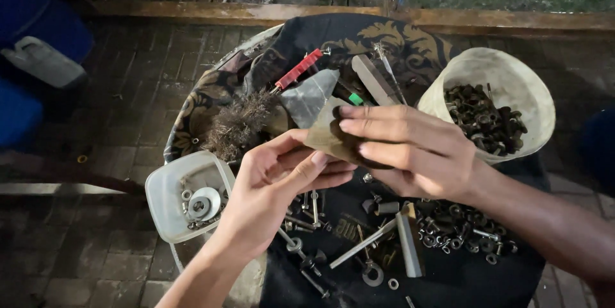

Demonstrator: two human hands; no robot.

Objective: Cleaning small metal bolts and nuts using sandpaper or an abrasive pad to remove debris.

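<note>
Dark cloth-covered table (448, 276) on brick paving: loose bolts and washers (461, 234) near edge. Above them, left hand (269, 183) and right hand (410, 148) together pinch a worn sandpaper piece (327, 138). Bucket of nuts (493, 100) at far right corner.

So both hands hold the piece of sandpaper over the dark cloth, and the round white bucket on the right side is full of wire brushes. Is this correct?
Not quite. In the head view, the round white bucket holds dark nuts and bolts, not wire brushes. The rest stands: the left hand and the right hand both hold the piece of sandpaper over the dark cloth.
</note>
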